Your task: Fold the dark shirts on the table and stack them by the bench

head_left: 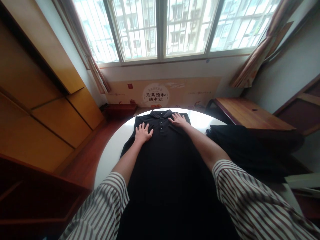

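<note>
A black polo shirt (162, 160) lies spread, front side up, on a round white table (107, 156). Its collar (161, 113) and button placket are at the far edge, and the lower part runs toward me. My left hand (143, 132) rests flat on the left chest of the shirt, fingers spread. On the other side of the placket, my right hand (178, 120) lies flat near the right shoulder, its fingers also apart. Neither hand grips the cloth.
Dark folded cloth (232, 143) lies at the table's right. Beyond it stands a wooden desk (252, 110). Wooden cabinets (57, 116) line the left side. A printed banner (180, 91) hangs below the barred window (185, 26), between curtains (247, 75).
</note>
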The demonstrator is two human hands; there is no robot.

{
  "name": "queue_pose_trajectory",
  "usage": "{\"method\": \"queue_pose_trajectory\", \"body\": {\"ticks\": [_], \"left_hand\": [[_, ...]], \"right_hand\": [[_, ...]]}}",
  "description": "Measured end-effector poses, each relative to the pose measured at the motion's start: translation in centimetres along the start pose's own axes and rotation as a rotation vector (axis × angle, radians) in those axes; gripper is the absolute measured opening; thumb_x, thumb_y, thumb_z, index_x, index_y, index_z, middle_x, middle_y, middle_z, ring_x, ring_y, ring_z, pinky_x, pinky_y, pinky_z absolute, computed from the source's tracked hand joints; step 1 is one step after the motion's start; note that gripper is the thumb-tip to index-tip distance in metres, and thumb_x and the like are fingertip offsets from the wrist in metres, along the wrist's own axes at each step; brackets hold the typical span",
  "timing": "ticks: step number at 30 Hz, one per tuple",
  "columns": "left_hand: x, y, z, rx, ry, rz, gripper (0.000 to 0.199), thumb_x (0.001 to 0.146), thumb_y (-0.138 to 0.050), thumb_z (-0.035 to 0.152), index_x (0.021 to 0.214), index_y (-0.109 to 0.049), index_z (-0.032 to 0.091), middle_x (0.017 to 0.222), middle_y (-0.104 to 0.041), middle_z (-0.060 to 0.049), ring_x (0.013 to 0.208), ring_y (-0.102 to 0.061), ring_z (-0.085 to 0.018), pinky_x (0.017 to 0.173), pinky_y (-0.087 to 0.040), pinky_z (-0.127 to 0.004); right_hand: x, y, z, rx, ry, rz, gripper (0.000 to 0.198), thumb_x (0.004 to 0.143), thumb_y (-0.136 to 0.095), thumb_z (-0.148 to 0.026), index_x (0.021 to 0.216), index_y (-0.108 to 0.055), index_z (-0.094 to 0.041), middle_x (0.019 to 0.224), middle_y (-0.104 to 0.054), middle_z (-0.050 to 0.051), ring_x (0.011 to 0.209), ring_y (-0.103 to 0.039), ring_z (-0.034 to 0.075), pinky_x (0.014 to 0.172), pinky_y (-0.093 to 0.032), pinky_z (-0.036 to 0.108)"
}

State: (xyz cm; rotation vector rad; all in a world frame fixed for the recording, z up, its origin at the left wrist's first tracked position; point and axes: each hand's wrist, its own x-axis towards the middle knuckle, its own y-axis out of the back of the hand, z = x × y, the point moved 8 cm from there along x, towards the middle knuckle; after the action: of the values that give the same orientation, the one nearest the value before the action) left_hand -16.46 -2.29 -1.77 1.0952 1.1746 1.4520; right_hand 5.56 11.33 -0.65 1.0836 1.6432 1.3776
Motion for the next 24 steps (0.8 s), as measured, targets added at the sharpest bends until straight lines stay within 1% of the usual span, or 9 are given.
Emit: {"method": "queue_pose_trajectory", "body": {"ticks": [4,7,9,11,15,17,19,22,24], "left_hand": [[0.2,-0.1,-0.1,-0.02,0.0,0.003,0.072,0.094,-0.03,0.06,0.153,-0.032,0.019,0.16,-0.024,-0.013,0.148,-0.019,-0.034,0.118,-0.014,-0.055],[0.2,-0.2,-0.2,-0.062,-0.015,0.024,0.072,0.093,-0.034,0.059,0.151,-0.036,0.016,0.159,-0.026,-0.017,0.146,-0.021,-0.037,0.117,-0.015,-0.058],[0.1,0.3,-0.1,-0.116,-0.031,0.081,0.071,0.092,-0.041,0.057,0.147,-0.041,0.012,0.155,-0.034,-0.02,0.144,-0.027,-0.04,0.115,-0.019,-0.06],[-0.1,1.7,0.2,-0.205,-0.078,0.195,0.06,0.092,-0.047,0.048,0.139,-0.051,0.01,0.145,-0.046,-0.022,0.137,-0.038,-0.038,0.113,-0.028,-0.056],[-2.8,6.4,0.5,-0.417,-0.238,0.442,0.033,0.089,-0.049,0.023,0.114,-0.064,0.009,0.121,-0.063,-0.018,0.117,-0.057,-0.027,0.107,-0.041,-0.04],[-6.0,8.4,-0.1,-0.518,-0.3,0.44,0.028,0.088,-0.052,0.021,0.11,-0.065,0.011,0.113,-0.067,-0.014,0.105,-0.063,-0.023,0.098,-0.049,-0.036],[-10.7,9.5,-1.0,-0.595,-0.356,0.346,0.025,0.091,-0.053,0.026,0.11,-0.065,0.015,0.107,-0.069,-0.01,0.09,-0.067,-0.02,0.084,-0.055,-0.032],[-20.5,10.2,-2.9,-0.542,-0.428,0.228,0.021,0.095,-0.053,0.031,0.108,-0.066,0.02,0.1,-0.071,-0.005,0.086,-0.067,-0.017,0.083,-0.054,-0.03],[-27.3,9.7,-4.1,-0.462,-0.505,0.144,0.02,0.098,-0.05,0.029,0.106,-0.067,0.022,0.099,-0.07,-0.005,0.091,-0.067,-0.017,0.085,-0.054,-0.028]], "right_hand": [[-2.3,3.6,-2.6,-0.014,0.054,0.083,0.057,0.102,-0.028,-0.039,0.151,-0.031,-0.01,0.16,-0.024,0.019,0.148,-0.02,0.03,0.117,-0.017,0.056],[-6.4,6.5,-5.1,-0.041,0.176,0.099,0.048,0.096,-0.048,-0.035,0.139,-0.051,-0.015,0.155,-0.037,0.015,0.143,-0.031,0.029,0.118,-0.019,0.049],[-10.8,7.7,-6.5,-0.05,0.29,0.04,0.041,0.092,-0.057,-0.038,0.126,-0.062,-0.017,0.143,-0.054,0.013,0.133,-0.046,0.029,0.114,-0.029,0.045],[-16.7,8.1,-7.5,-0.033,0.43,-0.065,0.042,0.091,-0.058,-0.045,0.12,-0.065,-0.015,0.126,-0.065,0.015,0.118,-0.059,0.029,0.104,-0.042,0.041],[-30.2,7.5,-7.4,0.114,0.591,-0.201,0.049,0.09,-0.058,-0.053,0.119,-0.067,-0.014,0.121,-0.068,0.014,0.11,-0.065,0.028,0.096,-0.051,0.038],[-35.9,6.6,-6.0,0.176,0.575,-0.164,0.045,0.092,-0.057,-0.05,0.12,-0.067,-0.017,0.124,-0.067,0.013,0.114,-0.064,0.026,0.099,-0.051,0.036],[-40.3,5.4,-3.8,0.199,0.495,-0.06,0.042,0.092,-0.057,-0.048,0.122,-0.066,-0.02,0.125,-0.066,0.011,0.111,-0.066,0.024,0.096,-0.054,0.033],[-45.5,3.6,0.4,0.176,0.346,0.191,0.037,0.089,-0.061,-0.048,0.116,-0.069,-0.023,0.117,-0.067,0.011,0.102,-0.069,0.024,0.087,-0.059,0.032],[-48.3,2.5,2.9,0.147,0.273,0.344,0.045,0.082,-0.068,-0.053,0.117,-0.069,-0.025,0.113,-0.066,0.011,0.093,-0.07,0.025,0.078,-0.061,0.032]]}}
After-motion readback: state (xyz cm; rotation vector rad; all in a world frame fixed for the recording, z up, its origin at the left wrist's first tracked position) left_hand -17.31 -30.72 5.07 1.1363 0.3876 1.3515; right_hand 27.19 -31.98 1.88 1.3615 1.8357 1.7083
